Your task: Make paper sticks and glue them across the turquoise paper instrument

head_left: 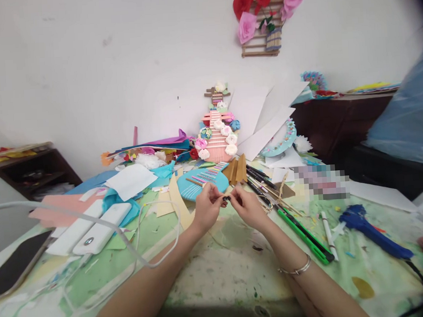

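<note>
Over the middle of the table, my left hand (207, 205) and my right hand (246, 205) meet fingertip to fingertip. Both are closed in a pinch on one small dark piece (227, 197), too small to name. Just behind my left hand lies a round light-blue board (190, 186) with white strings and several thin coloured sticks on it. Folded brown paper strips (236, 169) and a bundle of black pens (257, 172) lie beyond my right hand.
A green utility knife (302, 234), a white marker (329, 235) and a blue glue gun (375, 232) lie at the right. White power banks (103, 227), a phone (17, 266) and a looping white cable (119, 231) occupy the left. A flower-decorated pink model (218, 141) stands by the wall.
</note>
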`<control>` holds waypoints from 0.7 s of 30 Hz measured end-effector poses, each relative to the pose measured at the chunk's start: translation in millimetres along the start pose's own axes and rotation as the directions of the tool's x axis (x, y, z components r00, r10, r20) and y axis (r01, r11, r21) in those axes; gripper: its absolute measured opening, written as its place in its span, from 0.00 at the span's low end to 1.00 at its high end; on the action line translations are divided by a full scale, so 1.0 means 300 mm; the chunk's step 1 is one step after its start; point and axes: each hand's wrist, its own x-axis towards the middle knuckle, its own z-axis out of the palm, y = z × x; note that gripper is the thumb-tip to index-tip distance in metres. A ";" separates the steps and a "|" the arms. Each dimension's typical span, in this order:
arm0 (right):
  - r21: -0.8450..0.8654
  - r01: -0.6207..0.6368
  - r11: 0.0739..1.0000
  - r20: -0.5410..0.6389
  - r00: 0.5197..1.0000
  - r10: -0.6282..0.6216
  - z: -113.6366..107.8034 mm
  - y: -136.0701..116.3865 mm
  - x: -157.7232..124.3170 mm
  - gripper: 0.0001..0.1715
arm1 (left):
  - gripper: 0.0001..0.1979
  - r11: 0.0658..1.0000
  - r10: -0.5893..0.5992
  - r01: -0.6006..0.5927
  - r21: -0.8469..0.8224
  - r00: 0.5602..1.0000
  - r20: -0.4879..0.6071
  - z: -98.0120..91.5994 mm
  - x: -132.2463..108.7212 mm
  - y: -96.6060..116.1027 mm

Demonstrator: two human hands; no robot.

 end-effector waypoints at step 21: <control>0.227 -0.147 0.963 -0.015 0.988 0.155 0.052 0.072 0.001 0.10 | 0.12 0.977 0.146 -0.147 0.152 0.989 0.022 0.012 -0.005 -0.052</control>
